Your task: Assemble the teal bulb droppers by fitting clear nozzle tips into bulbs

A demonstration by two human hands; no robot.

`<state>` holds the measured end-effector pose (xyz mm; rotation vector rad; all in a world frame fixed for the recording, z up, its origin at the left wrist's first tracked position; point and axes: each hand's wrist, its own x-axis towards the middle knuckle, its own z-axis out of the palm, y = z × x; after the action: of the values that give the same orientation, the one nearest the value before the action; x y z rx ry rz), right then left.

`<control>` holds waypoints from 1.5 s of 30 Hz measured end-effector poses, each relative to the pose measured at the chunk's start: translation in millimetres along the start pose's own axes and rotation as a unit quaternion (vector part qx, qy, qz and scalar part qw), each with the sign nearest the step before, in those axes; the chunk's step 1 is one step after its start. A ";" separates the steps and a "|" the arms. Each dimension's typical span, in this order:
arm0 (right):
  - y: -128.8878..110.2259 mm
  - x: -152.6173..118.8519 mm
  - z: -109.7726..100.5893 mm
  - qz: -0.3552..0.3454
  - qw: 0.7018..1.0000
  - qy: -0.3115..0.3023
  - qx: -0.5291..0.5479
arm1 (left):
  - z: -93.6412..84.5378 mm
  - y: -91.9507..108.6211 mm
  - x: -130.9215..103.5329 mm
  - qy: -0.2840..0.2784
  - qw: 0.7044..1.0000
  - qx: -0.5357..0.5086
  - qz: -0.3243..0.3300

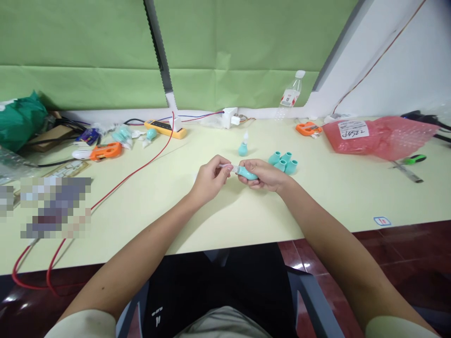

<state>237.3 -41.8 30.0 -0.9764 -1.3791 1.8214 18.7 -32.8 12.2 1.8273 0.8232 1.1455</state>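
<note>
In my right hand (262, 174) is a teal rubber bulb (247, 173), lying sideways with its neck toward the left. Fingers of my left hand (214, 176) pinch a clear plastic nozzle (235, 168) at the bulb's neck; whether it is seated in the neck I cannot tell. Just beyond my hands, a similar teal bulb with a pale nozzle (243, 146) stands upright on the table. Several open-topped teal pieces (281, 164) are grouped right behind my right hand.
A red plastic bag (369, 138) with a white label, orange-handled tool (308, 128) and green-handled tool (416, 159) lie at right. A yellow power strip (165, 129), bagged teal pieces (123, 135) and another orange tool (106, 151) are left. A red cable (130, 174) crosses the table.
</note>
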 end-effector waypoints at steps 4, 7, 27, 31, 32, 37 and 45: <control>1.5 3.9 0.9 -0.067 0.997 -0.010 -0.026 | -10.3 10.5 13.4 0.023 0.995 -0.086 -0.033; -1.0 8.0 -3.6 -0.119 0.987 0.104 -0.034 | -28.6 26.7 35.4 0.059 0.995 -0.078 -0.016; 1.4 7.1 -30.1 -0.323 0.829 0.402 -0.217 | -4.8 -26.6 155.5 -0.056 0.973 0.216 -0.053; 0.0 4.8 -28.8 -0.323 0.829 0.396 -0.227 | -4.3 -27.5 159.9 -0.058 0.973 0.216 -0.050; -0.1 4.5 -28.8 -0.325 0.829 0.395 -0.227 | -4.4 -27.6 160.6 -0.060 0.973 0.216 -0.049; 0.2 4.4 -29.2 -0.318 0.833 0.390 -0.228 | -5.0 -29.6 161.3 -0.066 0.974 0.212 -0.039; 0.7 4.8 -28.8 -0.312 0.835 0.386 -0.238 | -1.3 -28.8 158.3 -0.075 0.971 0.222 -0.037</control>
<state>259.5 -23.9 23.5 -1.1390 -1.3803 0.4882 74.0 113.7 49.3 2.1913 1.1146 0.8052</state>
